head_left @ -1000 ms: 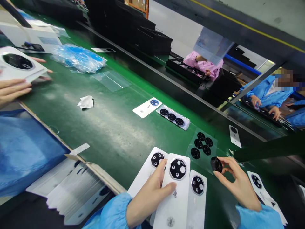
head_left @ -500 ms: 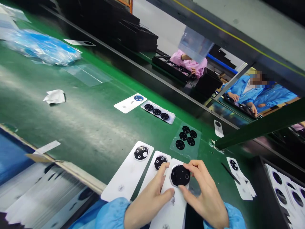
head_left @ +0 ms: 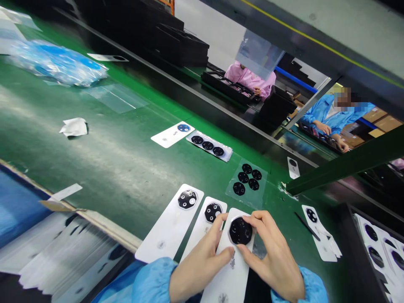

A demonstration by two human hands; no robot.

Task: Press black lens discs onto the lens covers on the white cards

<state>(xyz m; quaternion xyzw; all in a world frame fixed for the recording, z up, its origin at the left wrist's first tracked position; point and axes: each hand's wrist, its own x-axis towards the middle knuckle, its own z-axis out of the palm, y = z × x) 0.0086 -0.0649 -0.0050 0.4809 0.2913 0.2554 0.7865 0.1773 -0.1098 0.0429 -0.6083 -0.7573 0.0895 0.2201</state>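
A white panel (head_left: 226, 278) is held in the left hand (head_left: 202, 261), gripped along its left edge with the thumb laid over its face. A black disc (head_left: 240, 230) is pinched by the rim between finger and thumb of the right hand (head_left: 274, 257), over the panel's upper end, between both hands; whether it lies flat there cannot be told. The disc is judged thin, light and stiff, its glossy face probably slippery and easily marked, so it is best taken by the rim; the panel, by its long edges. Left of it, two more panels (head_left: 167, 232) are laid near the counter's (head_left: 126, 162) near edge. Toward the far edge, five discs (head_left: 243, 177) are carried on a clear sheet (head_left: 232, 200).
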